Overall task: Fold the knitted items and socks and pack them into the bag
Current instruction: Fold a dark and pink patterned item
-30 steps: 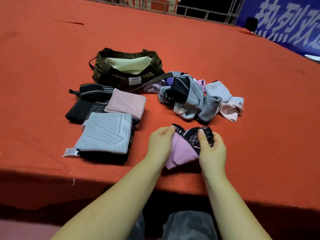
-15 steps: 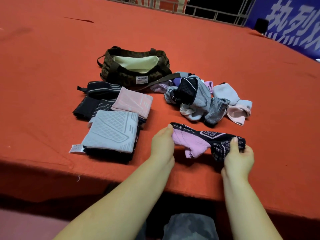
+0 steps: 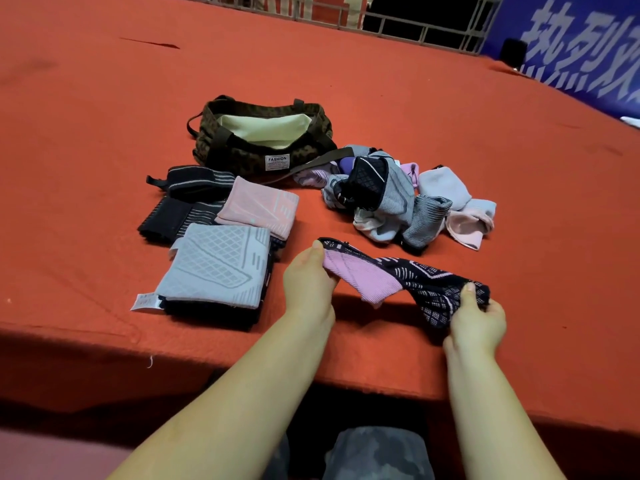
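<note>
A black-and-pink patterned knitted sock point(image 3: 391, 277) is stretched out just above the table's front edge. My left hand point(image 3: 308, 289) pinches its left end and my right hand point(image 3: 476, 322) grips its right end. Left of it lies a stack of folded items topped by a light blue-grey knit point(image 3: 216, 266), with a pink folded knit point(image 3: 259, 206) and black striped pieces point(image 3: 183, 211) behind. A jumbled pile of unfolded socks point(image 3: 391, 199) sits further back on the right. The dark camouflage bag point(image 3: 256, 157) stands open behind, showing its pale lining.
Red cloth covers the table point(image 3: 485, 140), whose front edge runs just under my wrists. The bag's strap point(image 3: 318, 162) trails toward the sock pile. A metal railing point(image 3: 415, 26) and a blue banner point(image 3: 581, 53) stand at the far side.
My hands have pulled apart, the right one moving right, so the bunched sock is now stretched out lengthwise between them.
</note>
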`<action>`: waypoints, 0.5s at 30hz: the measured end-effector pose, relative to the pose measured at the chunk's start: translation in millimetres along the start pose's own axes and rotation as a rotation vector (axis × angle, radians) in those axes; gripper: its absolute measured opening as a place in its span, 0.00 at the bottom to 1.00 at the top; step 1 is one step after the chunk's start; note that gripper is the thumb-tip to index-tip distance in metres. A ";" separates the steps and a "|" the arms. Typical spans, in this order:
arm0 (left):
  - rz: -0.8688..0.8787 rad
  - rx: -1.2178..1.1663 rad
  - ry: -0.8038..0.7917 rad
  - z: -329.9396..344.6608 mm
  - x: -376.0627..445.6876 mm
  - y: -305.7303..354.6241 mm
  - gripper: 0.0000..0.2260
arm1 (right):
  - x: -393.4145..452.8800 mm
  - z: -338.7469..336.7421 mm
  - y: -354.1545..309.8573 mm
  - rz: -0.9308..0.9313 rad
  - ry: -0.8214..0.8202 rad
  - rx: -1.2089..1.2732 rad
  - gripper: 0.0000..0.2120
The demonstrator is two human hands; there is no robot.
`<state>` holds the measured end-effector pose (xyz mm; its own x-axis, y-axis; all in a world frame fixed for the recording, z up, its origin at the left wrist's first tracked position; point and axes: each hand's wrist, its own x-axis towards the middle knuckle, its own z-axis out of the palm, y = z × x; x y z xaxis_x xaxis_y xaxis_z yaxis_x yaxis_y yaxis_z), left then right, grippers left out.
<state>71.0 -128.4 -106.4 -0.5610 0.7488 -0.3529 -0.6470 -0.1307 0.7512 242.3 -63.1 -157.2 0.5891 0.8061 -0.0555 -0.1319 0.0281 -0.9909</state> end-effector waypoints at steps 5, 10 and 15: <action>0.085 0.005 -0.003 1.4 1.8 12.3 0.15 | 2.0 2.4 -8.3 0.019 -0.001 0.009 0.07; 0.104 0.010 0.034 1.0 7.6 16.4 0.11 | 6.6 -0.7 -8.4 0.048 0.011 0.012 0.06; 0.163 0.002 0.045 1.3 13.0 23.6 0.09 | 7.4 -0.1 -10.7 0.063 0.014 0.016 0.06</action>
<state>49.1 -120.9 -92.5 -0.6808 0.6882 -0.2506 -0.5447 -0.2470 0.8014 248.2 -57.5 -147.0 0.5901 0.7984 -0.1196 -0.1816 -0.0130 -0.9833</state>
